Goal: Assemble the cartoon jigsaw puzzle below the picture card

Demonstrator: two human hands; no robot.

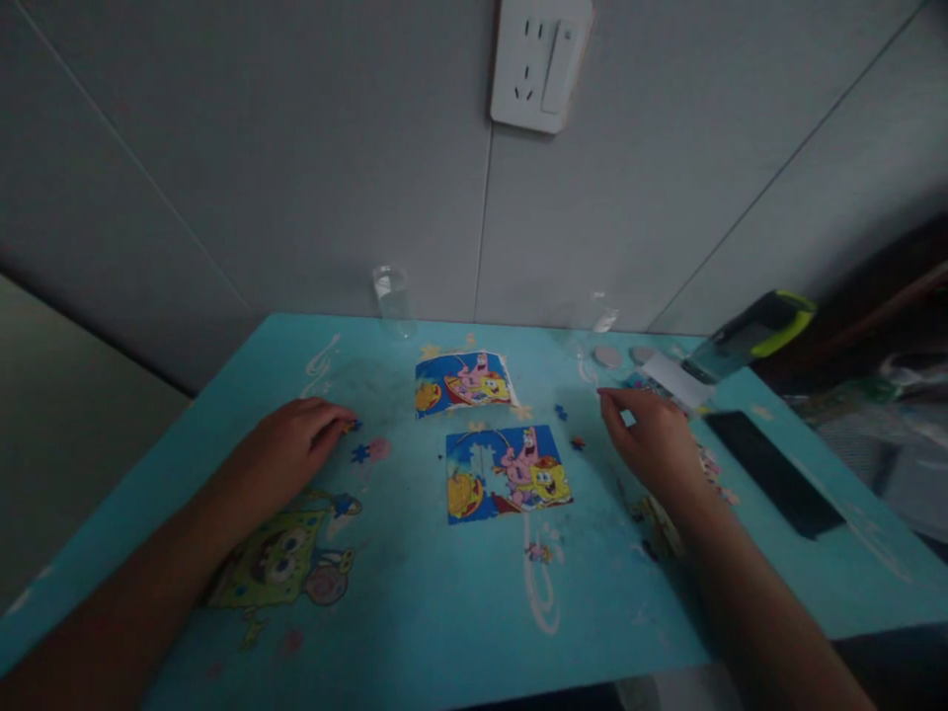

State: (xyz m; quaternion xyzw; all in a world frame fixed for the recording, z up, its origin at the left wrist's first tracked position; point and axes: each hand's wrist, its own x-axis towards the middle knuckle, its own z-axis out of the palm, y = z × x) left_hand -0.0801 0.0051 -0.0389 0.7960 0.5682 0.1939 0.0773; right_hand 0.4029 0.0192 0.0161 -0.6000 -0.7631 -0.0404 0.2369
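Note:
My left hand [307, 434] is closed at the left, its fingertips on a small puzzle piece [350, 426]. Just below those fingers lies a loose blue puzzle piece [360, 453]. In the middle sits a partly assembled cartoon jigsaw puzzle [552, 479], with a gap left of its centre. Behind it rests a reference picture [474, 383] with the same scene. My right hand [652, 434] hovers right of the puzzle, fingers drawn together in a pinch; whatever is between the tips is too small to make out. Near it are a blue piece [561, 412] and an orange-brown piece [578, 443].
Another loose piece [538, 552] lies in front of the puzzle. A clear cup [394, 301] stands by the wall. At the right are a tilted bottle [748, 336], a white card [677, 380], round lids [607, 356] and a dark phone-like slab [774, 474].

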